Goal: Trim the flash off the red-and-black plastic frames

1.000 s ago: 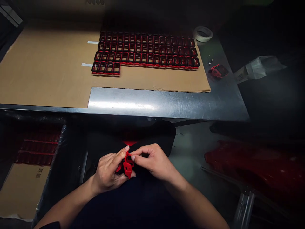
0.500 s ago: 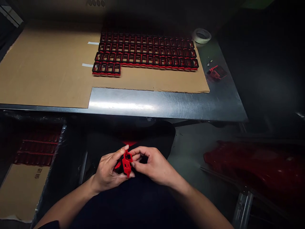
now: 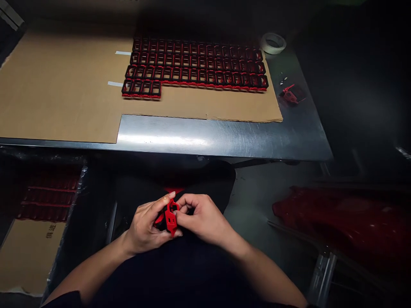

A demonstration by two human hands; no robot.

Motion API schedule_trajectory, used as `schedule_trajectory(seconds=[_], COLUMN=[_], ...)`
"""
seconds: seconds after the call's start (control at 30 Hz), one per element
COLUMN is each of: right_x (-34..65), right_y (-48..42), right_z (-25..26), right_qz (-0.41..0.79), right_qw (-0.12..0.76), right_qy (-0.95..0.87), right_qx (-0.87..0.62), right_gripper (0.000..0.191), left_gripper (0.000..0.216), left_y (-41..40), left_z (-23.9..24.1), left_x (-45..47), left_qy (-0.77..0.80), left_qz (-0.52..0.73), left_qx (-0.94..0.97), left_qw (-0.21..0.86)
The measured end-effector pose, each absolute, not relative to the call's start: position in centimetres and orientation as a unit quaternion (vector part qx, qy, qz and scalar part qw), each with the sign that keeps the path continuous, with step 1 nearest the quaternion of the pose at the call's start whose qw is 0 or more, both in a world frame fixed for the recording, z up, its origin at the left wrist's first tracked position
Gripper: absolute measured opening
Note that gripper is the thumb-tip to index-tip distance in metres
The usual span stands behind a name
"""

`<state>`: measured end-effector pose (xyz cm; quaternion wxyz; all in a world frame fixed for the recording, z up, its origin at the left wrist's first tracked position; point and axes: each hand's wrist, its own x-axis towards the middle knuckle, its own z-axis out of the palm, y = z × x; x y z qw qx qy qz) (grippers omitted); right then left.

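My left hand (image 3: pixel 146 224) is closed around a small red and black plastic part (image 3: pixel 171 217), its thumb along the top edge and fingers beneath. The part has slots in its red face and is tilted upright above my lap. My right hand (image 3: pixel 201 218) pinches at the part's right edge with thumb and index finger; whether a smaller piece sits between those fingertips is hidden. On the bench, similar red and black frames (image 3: pixel 192 75) stand in several rows on a cardboard sheet (image 3: pixel 64 94), with a shorter row at the front left.
A tape roll (image 3: pixel 273 43) and a loose red part (image 3: pixel 291 95) lie on the metal bench (image 3: pixel 224 137) at right. Lower left, a plastic-lined box holds more red parts (image 3: pixel 48 201) and cardboard (image 3: pixel 34 256). Red bags (image 3: pixel 337 226) and a metal rail (image 3: pixel 323 273) are at lower right.
My right thumb has shifted up and inward along the part's edge. The left hand keeps its hold. The whole view has shifted slightly.
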<state>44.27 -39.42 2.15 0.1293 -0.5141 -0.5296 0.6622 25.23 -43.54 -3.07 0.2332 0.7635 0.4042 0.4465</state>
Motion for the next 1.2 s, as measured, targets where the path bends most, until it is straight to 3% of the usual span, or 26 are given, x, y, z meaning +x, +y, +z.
schedule_trajectory(seconds=[0.3,0.67,0.93,1.2], right_x=[46.4,45.5,45.2,45.1], right_y=[-38.9,-39.6,-40.2,-40.5], right_z=[1.0,0.8,-0.2,-0.9], right_qz=[0.773,0.8,0.845,0.866], right_qw=[0.211,0.156,0.192,0.201], right_qy=[-0.414,-0.435,-0.36,-0.3], right_qx=[-0.432,-0.383,-0.346,-0.346], right_gripper=[0.032,0.026,0.03,0.028], left_gripper=[0.088,0.088,0.092,0.094], left_y=[-44.3,-44.7,-44.9,-44.6], left_z=[-3.7,-4.8,-5.1,-3.5], left_x=[24.9,25.3,25.6,25.1], left_qy=[0.463,0.446,0.434,0.485], left_qz=[0.446,0.479,0.487,0.431], left_qx=[0.674,0.608,0.571,0.601], left_qw=[0.364,0.45,0.499,0.467])
